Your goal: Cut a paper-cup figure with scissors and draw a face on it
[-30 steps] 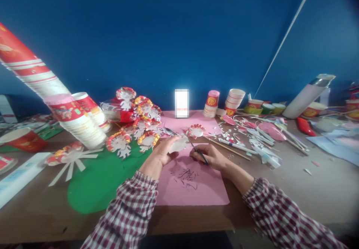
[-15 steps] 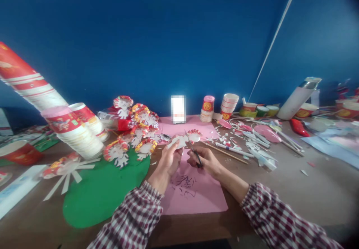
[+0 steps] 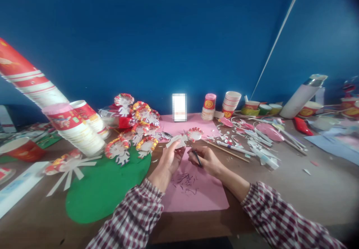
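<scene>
Between thumb and fingers, my left hand (image 3: 171, 158) pinches a white paper cutout (image 3: 178, 141) above the pink sheet. Its far end carries a round face with a red-and-white curled fringe (image 3: 195, 133). My right hand (image 3: 205, 160) grips dark-handled scissors (image 3: 197, 157), whose blades point up and away at the cutout's right part. Whether the blades are closed on the paper I cannot tell. Beneath both hands lies a pink sheet (image 3: 207, 196) with black ink marks. To the left stand several finished-looking paper figures (image 3: 119, 149) with red and yellow fringes.
A green paper shape (image 3: 106, 193) lies left of my arm. Tall stacks of paper cups (image 3: 75, 129) lean farther left. Two more cup stacks (image 3: 231, 105) stand at the back. Paper scraps (image 3: 241, 133), a wooden stick (image 3: 228, 151) and a red stapler-like object (image 3: 303, 126) lie right.
The view has shifted slightly. Both hands keep their grip on the cutout and the scissors; the cutout's white part looks slightly turned, and the scissor handles sit a little closer together.
</scene>
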A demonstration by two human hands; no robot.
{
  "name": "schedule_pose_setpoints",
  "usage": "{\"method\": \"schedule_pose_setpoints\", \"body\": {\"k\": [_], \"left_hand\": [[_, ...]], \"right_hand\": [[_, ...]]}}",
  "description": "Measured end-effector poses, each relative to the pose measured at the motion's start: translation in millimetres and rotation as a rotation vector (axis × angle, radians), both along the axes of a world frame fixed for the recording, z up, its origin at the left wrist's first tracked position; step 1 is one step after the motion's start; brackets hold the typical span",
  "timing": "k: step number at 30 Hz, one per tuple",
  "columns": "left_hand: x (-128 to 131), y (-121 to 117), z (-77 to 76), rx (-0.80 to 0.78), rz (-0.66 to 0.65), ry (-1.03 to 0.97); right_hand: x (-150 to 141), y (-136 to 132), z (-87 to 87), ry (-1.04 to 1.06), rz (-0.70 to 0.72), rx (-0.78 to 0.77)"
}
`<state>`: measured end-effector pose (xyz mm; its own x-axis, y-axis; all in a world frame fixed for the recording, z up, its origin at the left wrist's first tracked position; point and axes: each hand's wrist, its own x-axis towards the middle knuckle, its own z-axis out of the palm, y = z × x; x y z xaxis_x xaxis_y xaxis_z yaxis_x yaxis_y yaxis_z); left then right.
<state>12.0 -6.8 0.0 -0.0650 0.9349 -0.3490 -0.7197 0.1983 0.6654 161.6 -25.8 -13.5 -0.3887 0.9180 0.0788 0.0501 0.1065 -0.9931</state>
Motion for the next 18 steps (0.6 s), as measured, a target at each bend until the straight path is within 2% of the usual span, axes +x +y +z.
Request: {"method": "schedule_pose_setpoints", "body": {"k": [2,5,11,18], "left_hand": [[1.5,-1.9,3.9,-0.053,-0.029,0.045],[1.7,-3.1,5.2,-0.043,-0.046,0.105],[0.7,-2.1,1.5,-0.049,-0.018,0.144],[-0.7,-4.5,3.6,-0.081,-0.09,0.126]], "right_hand": [[0.1,0.1,-1.5,-0.036,0.006,0.006],[0.1,0.1,-3.2,-0.052,0.014,0.002],[0.1,1.0,-6.4,-0.055,0.024,-0.007],[1.3,1.7,-7.2,-0.132,0.001,0.041]]}}
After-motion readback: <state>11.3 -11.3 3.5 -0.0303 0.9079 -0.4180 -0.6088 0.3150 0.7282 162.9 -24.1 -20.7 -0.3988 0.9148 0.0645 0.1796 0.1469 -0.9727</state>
